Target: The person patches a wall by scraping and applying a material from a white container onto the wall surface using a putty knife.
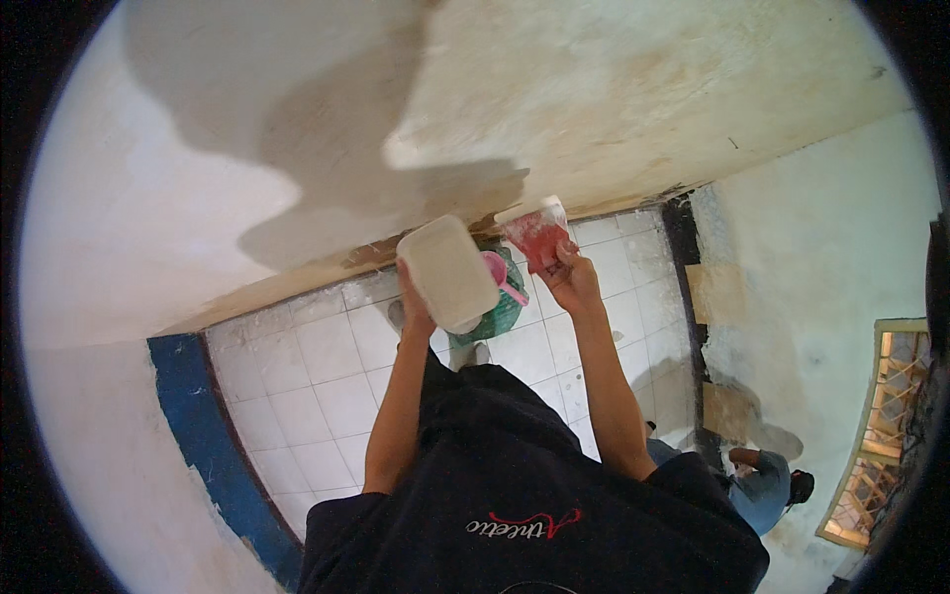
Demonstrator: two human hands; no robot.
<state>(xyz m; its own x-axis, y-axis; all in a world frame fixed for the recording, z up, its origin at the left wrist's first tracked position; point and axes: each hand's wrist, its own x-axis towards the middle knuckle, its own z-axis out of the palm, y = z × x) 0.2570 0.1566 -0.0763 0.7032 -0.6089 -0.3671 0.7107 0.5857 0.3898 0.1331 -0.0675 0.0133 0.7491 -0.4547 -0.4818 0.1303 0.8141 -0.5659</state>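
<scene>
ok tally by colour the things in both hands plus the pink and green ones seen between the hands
Off-white: 1, container in the left hand
Mostly red: 1, flat spreader in the right hand
Pink: 1, handled dipper
Green: 1, bag-like thing
Total: 4

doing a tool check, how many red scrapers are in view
1: the red scraper, held in the right hand. Others may be hidden, say behind the pale tub.

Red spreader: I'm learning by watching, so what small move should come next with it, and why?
Perhaps bring the red spreader to the stained wall ahead: the right hand grips it, and its face carries white residue.
</scene>
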